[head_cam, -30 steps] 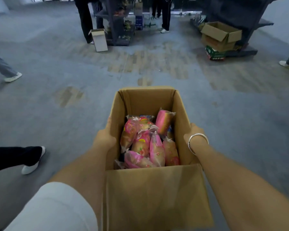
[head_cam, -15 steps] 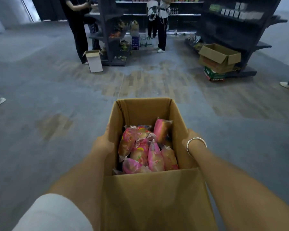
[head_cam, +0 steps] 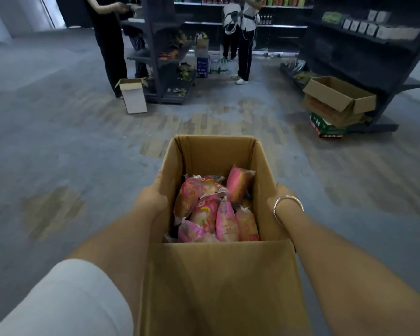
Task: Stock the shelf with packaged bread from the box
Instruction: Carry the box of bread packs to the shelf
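Bread packs point(head_cam: 218, 209) were all piled loose down in the bottom of the cardboard box point(head_cam: 218, 282), pink and yellow wrappers leaning every which way, so none of it had reached a shelf yet. I had the box out in front of me, above the floor point(head_cam: 58, 154), one hand on each side wall. My left hand point(head_cam: 150, 197) was flat against the left wall with the fingers reaching forward along the cardboard. My right hand point(head_cam: 280, 194), the one with the bracelet point(head_cam: 287, 206), was on the right wall, but its fingers were tucked out of sight, so I honestly couldn't tell if they were curled or flat. Holding it by both sides made sense to me: the top was open and the near flap was sticking up toward me, so a level carry kept the packs from sliding out.

Dark shelf unit point(head_cam: 364, 52) sat ahead on my right with an open carton point(head_cam: 337, 100) parked at its foot, well apart from me. Another shelf rack point(head_cam: 163, 57) stood ahead on the left, where a few people were busy. My guess was I had to walk over and set the box down.
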`<action>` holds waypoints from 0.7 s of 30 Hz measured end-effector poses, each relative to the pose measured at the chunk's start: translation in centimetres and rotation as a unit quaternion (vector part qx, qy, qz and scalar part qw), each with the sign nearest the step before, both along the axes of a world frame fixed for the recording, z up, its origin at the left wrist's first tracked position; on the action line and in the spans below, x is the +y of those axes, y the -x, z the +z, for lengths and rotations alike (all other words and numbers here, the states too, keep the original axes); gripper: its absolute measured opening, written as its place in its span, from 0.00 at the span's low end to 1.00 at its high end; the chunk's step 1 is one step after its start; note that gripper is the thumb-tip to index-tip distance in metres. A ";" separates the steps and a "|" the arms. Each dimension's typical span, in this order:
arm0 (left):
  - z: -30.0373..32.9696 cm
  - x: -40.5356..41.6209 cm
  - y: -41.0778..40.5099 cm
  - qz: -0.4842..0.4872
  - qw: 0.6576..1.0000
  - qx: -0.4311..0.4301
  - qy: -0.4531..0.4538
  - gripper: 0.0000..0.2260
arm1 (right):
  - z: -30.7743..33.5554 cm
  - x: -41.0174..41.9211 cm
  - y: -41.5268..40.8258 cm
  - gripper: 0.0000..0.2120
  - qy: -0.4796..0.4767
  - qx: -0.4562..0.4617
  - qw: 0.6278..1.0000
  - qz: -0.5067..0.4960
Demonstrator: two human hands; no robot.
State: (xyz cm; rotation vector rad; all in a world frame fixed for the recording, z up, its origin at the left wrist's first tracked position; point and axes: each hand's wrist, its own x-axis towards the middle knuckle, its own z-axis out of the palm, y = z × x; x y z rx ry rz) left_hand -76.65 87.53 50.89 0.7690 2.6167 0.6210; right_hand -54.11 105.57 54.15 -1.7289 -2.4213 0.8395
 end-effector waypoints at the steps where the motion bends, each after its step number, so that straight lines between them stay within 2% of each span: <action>1: -0.1 2.0 1.1 0.004 1.000 -0.004 -0.007 0.36 | 0.1 2.3 1.3 0.18 -0.003 -0.001 1.000 0.002; 6: -0.5 11.6 7.9 0.027 0.999 -0.031 -0.021 0.37 | 0.1 12.9 8.8 0.18 -0.012 -0.010 1.000 0.005; 15: -3.0 30.5 25.9 0.025 0.998 -0.052 -0.007 0.36 | -2.8 31.5 27.1 0.19 0.011 -0.039 0.999 0.003; 21: -1.8 43.4 37.1 0.011 0.999 -0.039 0.007 0.36 | -2.5 44.0 37.8 0.19 0.010 -0.031 0.999 -0.016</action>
